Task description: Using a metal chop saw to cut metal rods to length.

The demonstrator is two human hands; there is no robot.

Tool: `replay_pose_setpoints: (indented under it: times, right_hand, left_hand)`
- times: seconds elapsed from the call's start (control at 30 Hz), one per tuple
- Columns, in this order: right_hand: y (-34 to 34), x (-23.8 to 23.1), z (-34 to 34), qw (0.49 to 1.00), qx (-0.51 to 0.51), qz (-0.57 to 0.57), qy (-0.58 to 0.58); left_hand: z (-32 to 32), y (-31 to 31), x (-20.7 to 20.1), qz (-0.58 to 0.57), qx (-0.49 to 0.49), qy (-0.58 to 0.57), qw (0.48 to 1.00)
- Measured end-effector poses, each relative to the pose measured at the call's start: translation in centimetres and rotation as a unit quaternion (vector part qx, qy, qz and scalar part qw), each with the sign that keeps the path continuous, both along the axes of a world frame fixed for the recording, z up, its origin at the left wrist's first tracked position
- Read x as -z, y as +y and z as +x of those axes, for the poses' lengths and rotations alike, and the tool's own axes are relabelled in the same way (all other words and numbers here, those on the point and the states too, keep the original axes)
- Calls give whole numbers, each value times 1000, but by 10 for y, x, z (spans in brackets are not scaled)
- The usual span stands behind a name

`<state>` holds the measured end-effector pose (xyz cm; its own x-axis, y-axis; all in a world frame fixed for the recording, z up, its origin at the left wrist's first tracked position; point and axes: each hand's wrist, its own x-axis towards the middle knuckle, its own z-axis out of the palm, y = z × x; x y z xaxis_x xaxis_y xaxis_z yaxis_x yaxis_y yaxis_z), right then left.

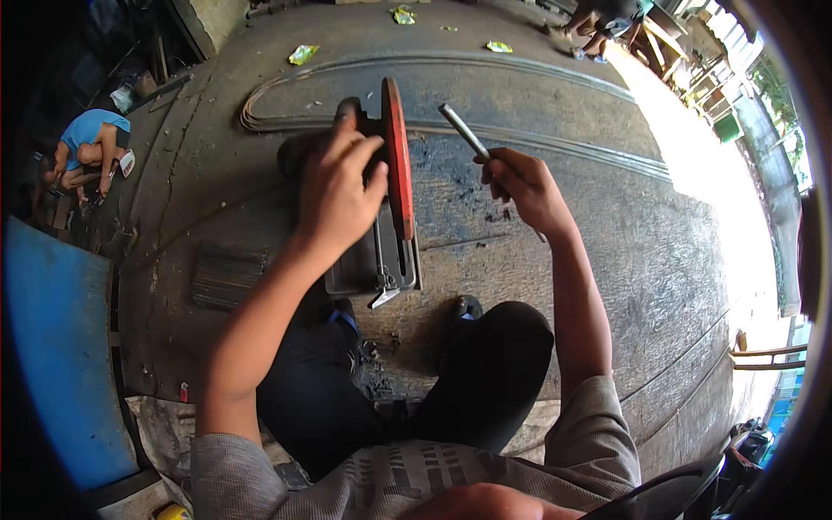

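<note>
In front of me stands a cut-off saw with a red disc guard (398, 156) and a dark base (349, 267). My left hand (340, 195) is over the saw, left of the guard, with its fingers apart and the thumb close to the guard. Its fingertips partly overlap the saw's dark upper part, so contact is unclear. To the right of the guard, my right hand (525, 186) is closed around a slim silvery metal rod (465, 132). The rod tilts up and left toward the guard, without touching it.
Long bent metal rods (555, 139) lie on the floor beyond the saw. A bundle of short dark bars (227, 276) sits to its left. A blue panel (61, 347) stands at far left. A person in blue (91, 139) crouches behind it; another person (598, 26) is at far right.
</note>
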<state>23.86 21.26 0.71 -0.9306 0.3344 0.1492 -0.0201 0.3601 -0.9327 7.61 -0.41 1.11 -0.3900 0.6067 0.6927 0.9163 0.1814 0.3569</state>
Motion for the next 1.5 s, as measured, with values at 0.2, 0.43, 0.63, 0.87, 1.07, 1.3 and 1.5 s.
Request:
replay_pose_setpoints:
  times: [0.2, 0.43, 0.63, 0.87, 1.07, 1.3, 1.5]
  right_hand:
    - [-72, -68, -27, 989, -79, -107, 66]
    - [-107, -60, -27, 985, -114, -129, 27]
    - [-109, -46, -23, 977, -122, -178, 4]
    - [-103, -16, -35, 995, -51, -44, 78]
    - [-137, -19, -27, 991, 31, -82, 96]
    - [-198, 10, -47, 805, 2, -593, 7]
    - [-202, 10, -63, 778, 76, -609, 131]
  left_hand:
    - [32, -14, -25, 83, 239, -517, 818]
    - [32, -30, -17, 128, 283, -481, 820]
    - [32, -35, -9, 121, 293, -498, 807]
    - [22, -35, 5, 134, 233, -470, 840]
    - [4, -46, 4, 160, 131, -545, 812]
    - [-36, -61, 30, 318, 120, -670, 660]
    - [-34, -72, 17, 347, 105, -732, 577]
